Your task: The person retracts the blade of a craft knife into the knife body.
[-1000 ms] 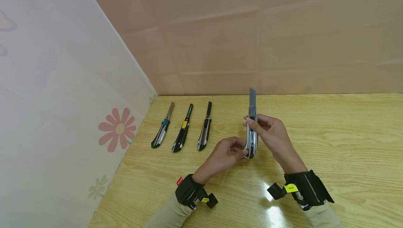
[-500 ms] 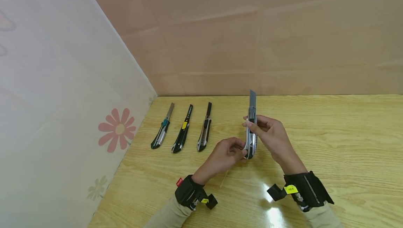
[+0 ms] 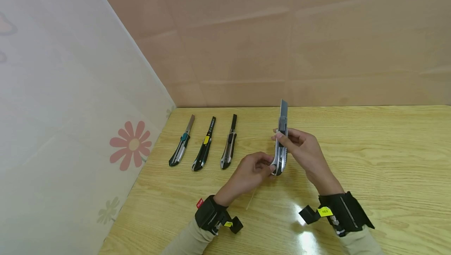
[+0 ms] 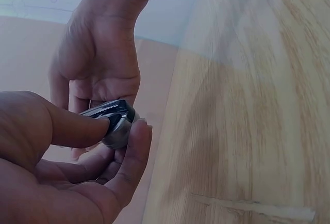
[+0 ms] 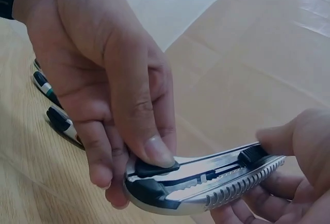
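A silver and black utility knife (image 3: 280, 151) is held up over the table between both hands, its wide grey blade (image 3: 284, 108) extended and pointing away. My left hand (image 3: 251, 173) pinches the rounded butt end between thumb and fingers. Higher on the handle, my right hand (image 3: 305, 151) grips the body, its thumb beside the black slider. In the right wrist view the slider (image 5: 252, 154) sits in its track, and the left thumb presses on the black end piece (image 5: 154, 168). From the left wrist view, the butt end (image 4: 118, 131) shows between the left thumb and fingers.
Three more utility knives lie in a row on the left of the wooden table (image 3: 380, 161): one with a teal slider (image 3: 180, 145), one with a yellow slider (image 3: 204, 149), and one black and silver (image 3: 229, 149). A brown sheet (image 3: 229, 43) rises behind the table's back edge.
The held utility knife has tilted slightly, its butt end shifting a little to the left along with the left hand. Both hands keep their hold, and the three lying knives have not moved.
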`<state>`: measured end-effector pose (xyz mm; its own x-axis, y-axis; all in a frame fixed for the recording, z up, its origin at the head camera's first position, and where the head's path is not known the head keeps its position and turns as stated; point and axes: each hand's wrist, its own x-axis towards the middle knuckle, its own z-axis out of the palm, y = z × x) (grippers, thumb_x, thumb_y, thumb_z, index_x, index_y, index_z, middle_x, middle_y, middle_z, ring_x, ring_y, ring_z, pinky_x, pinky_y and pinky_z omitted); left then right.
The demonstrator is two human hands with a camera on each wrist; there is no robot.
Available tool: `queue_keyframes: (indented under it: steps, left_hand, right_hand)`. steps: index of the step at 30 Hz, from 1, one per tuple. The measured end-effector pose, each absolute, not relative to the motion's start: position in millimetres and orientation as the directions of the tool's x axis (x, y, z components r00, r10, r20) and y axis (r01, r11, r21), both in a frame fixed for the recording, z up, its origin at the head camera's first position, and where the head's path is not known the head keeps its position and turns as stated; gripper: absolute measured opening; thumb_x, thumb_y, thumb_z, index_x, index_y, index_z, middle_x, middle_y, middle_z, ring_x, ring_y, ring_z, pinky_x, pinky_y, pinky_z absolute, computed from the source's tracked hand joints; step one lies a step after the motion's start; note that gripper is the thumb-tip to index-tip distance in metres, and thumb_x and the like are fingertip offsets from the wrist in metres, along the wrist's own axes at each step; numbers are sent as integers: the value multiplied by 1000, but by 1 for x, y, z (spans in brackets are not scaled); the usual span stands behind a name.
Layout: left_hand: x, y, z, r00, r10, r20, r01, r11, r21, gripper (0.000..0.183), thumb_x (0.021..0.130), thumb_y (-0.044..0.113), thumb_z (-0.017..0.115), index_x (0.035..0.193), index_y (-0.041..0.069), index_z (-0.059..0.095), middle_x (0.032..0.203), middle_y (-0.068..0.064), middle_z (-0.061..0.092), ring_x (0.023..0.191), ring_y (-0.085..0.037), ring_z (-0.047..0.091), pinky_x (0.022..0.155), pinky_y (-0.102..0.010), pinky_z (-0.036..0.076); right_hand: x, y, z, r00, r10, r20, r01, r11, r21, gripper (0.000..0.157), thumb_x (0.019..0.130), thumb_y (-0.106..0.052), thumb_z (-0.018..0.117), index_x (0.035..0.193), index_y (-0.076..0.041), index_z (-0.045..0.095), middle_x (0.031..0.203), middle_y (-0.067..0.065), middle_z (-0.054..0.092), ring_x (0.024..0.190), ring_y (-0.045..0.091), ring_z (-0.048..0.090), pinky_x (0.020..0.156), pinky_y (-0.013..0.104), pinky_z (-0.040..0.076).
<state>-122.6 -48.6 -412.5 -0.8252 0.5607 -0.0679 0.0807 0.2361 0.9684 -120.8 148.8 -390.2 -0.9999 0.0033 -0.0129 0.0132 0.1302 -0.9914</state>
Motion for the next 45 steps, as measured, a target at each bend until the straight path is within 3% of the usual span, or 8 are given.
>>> queue_keyframes:
  steps: [3, 8, 13, 18, 29, 38, 45]
  left_hand:
    - [-123, -48, -413, -827, 558, -68, 62, 212, 975, 22, 102, 6, 64, 121, -5, 65, 103, -9, 70, 93, -38, 72, 83, -48, 60]
    - [-123, -48, -413, -826, 560, -71, 60, 213, 975, 23, 102, 6, 64, 121, -5, 64, 104, -8, 69, 91, -30, 73, 82, -44, 60]
    - [-123, -48, -413, -822, 564, -76, 67, 228, 971, 23, 102, 8, 63, 122, -4, 63, 103, -6, 69, 90, -28, 73, 80, -40, 61]
    - [-123, -48, -411, -827, 559, -64, 86, 238, 968, 22, 103, 7, 62, 121, -4, 63, 102, -6, 68, 91, -30, 73, 80, -39, 61]
    - [-123, -49, -412, -827, 557, -73, 77, 241, 967, 24, 103, 9, 63, 122, -4, 63, 102, -7, 69, 91, -30, 73, 80, -39, 61]
    - [-123, -49, -412, -830, 550, -94, 54, 246, 968, 25, 103, 9, 62, 123, -5, 63, 102, -7, 69, 90, -29, 73, 80, -39, 61]
    - [-123, -50, -412, -836, 539, -101, 45, 252, 967, 27, 103, 11, 62, 126, -4, 62, 103, -7, 68, 89, -30, 74, 81, -41, 60]
  right_hand:
    - [-121, 149, -391, -1000, -2, -28, 28, 114, -993, 57, 103, -46, 60, 141, -4, 61, 123, 12, 72, 109, 8, 66, 93, 26, 51]
    - [-121, 148, -392, -1000, 16, -18, 20, 94, -995, 57, 104, -47, 58, 140, -4, 62, 122, 11, 73, 112, 6, 65, 92, 22, 50]
    - [-122, 144, -394, -998, 26, 64, -62, 74, -995, 48, 105, -38, 60, 133, 0, 65, 119, 6, 74, 114, 11, 64, 92, 21, 51]
    - [-123, 140, -394, -993, 23, 114, -112, 68, -991, 40, 105, -29, 61, 132, 1, 65, 122, 10, 73, 112, 13, 66, 89, 20, 53]
    - [-123, 141, -395, -993, 4, 120, -119, 51, -992, 40, 105, -24, 63, 134, 4, 63, 119, 20, 72, 108, 18, 66, 85, 21, 53]
    - [-123, 141, -393, -995, -2, 101, -101, 68, -993, 40, 104, -22, 63, 136, 2, 62, 118, 18, 73, 109, 18, 65, 87, 21, 52]
    - [-121, 138, -393, -994, 3, 109, -109, 75, -991, 39, 104, -21, 65, 138, -3, 63, 126, 16, 69, 110, 19, 60, 86, 22, 51]
